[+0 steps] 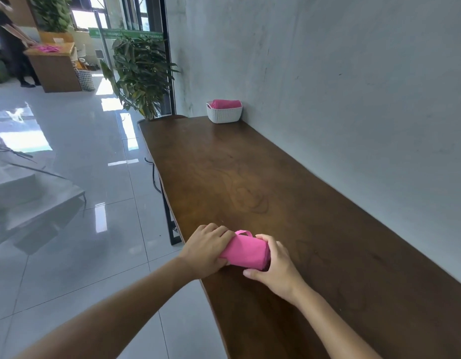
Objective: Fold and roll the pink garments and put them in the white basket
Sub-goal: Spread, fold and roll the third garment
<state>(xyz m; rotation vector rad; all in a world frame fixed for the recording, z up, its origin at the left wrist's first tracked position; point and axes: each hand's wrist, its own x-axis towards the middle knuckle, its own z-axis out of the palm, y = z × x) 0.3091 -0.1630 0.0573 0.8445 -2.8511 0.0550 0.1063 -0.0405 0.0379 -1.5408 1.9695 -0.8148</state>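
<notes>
A pink garment, rolled into a tight cylinder with a small strap loop sticking out at its far end, lies near the front left edge of the dark wooden table. My left hand grips its left end and my right hand curls round its right end. At the table's far end against the wall stands the white basket, which holds another rolled pink garment.
A grey wall runs along the table's right side. The table's left edge drops to a glossy tiled floor. A potted plant stands beyond the far end. In the far left background a person stands at a wooden counter with pink cloth on it.
</notes>
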